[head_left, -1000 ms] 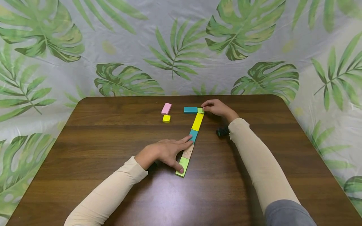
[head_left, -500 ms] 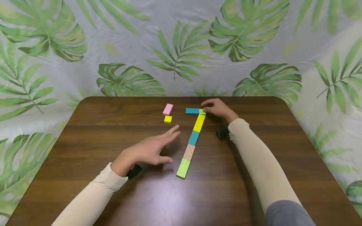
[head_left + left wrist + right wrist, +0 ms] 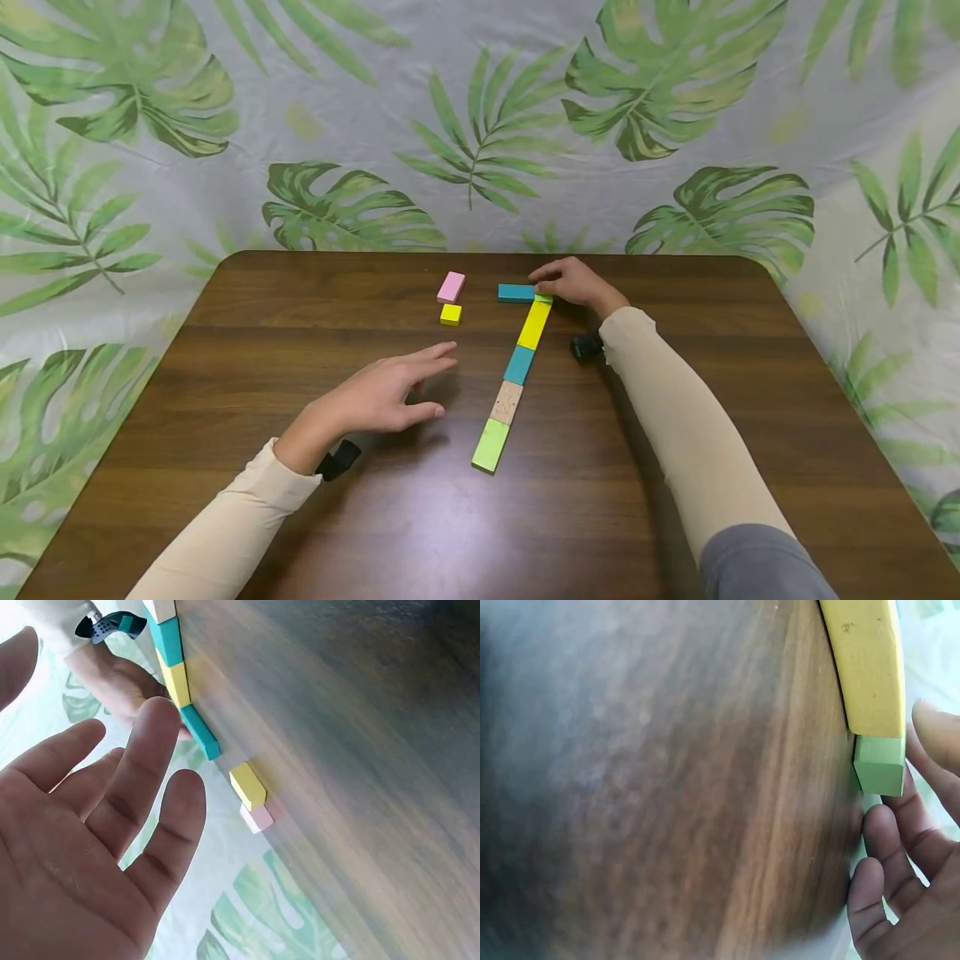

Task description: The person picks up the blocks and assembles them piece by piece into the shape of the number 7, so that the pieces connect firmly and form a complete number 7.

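A line of blocks slants up the table in the head view: a light green block [image 3: 491,446], a bare wood block [image 3: 506,402], a teal block [image 3: 519,365] and a long yellow block [image 3: 534,325]. At its far end sits a small green block [image 3: 545,297], with another teal block [image 3: 516,293] extending left. My right hand [image 3: 573,282] rests by the small green block with loosely bent fingers; in the right wrist view its fingers lie close beside that block [image 3: 880,769], the thumb apart. My left hand [image 3: 375,396] hovers left of the line, fingers spread, holding nothing.
A pink block [image 3: 451,287] and a small yellow block [image 3: 451,315] lie left of the line near the far edge of the brown wooden table [image 3: 262,333]. A leaf-patterned curtain [image 3: 480,125] hangs behind the table.
My left hand has lifted off the line of blocks and drawn back to the left. The right hand has shifted slightly left over the small green block.
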`<state>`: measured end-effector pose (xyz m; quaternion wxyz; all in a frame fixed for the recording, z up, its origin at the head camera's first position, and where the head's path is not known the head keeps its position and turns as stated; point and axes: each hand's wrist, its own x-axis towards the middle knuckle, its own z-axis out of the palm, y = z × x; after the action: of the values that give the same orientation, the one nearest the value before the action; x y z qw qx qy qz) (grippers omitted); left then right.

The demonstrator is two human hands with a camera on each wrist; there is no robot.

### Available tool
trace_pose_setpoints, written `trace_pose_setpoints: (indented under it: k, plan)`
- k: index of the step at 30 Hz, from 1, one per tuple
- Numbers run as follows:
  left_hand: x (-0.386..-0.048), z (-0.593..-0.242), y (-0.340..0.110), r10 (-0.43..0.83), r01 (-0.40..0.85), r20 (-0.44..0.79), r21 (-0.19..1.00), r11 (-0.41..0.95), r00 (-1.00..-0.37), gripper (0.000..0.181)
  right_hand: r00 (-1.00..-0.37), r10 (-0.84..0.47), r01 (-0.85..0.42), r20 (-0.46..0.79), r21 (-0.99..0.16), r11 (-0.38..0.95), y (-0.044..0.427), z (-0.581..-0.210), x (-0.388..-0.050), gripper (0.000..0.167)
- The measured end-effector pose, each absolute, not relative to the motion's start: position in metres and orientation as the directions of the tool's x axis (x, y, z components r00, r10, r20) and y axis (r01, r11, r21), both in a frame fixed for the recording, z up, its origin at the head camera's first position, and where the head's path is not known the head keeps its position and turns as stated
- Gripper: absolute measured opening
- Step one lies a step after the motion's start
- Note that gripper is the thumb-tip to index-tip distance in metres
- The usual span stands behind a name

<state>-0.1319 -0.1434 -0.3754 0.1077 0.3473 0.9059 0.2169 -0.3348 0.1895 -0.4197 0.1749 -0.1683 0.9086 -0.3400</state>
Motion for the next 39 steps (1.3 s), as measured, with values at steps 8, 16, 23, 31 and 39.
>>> trace_pose_setpoints:
  k: [8,16,23,31,39]
  plan:
    - [-0.1334,-0.3798,-0.1427,0.673,0.579,-0.051,0.465,0.670,-0.738,0.064,-0.882,-0.423,-0.188,-0.206,-0.671,0.718,0.1900,-0.4223,-0.3371,0.033]
    - [-0.1330,-0.3806,-0.1456,0.662,0.562,-0.066,0.468,0.681,-0.747,0.064,-0.878,-0.426,-0.184,-0.216,-0.670,0.719,0.1914,-0.4244,-0.3383,0.034]
    - [-0.1343,-0.3840,-0.1491,0.658,0.556,-0.071,0.471,0.685,-0.750,0.063,-0.872,-0.442,-0.196,-0.210,-0.678,0.708,0.1895,-0.4248,-0.3383,0.034]
    - [-0.1329,-0.3842,-0.1487,0.659,0.547,-0.088,0.483,0.684,-0.747,0.064,-0.878,-0.425,-0.188,-0.221,-0.658,0.729,0.1878,-0.4234,-0.3366,0.033]
    - [-0.1326,-0.3839,-0.1482,0.664,0.548,-0.098,0.483,0.683,-0.741,0.064,-0.879,-0.421,-0.177,-0.225,-0.665,0.725,0.1856,-0.4229,-0.3358,0.033]
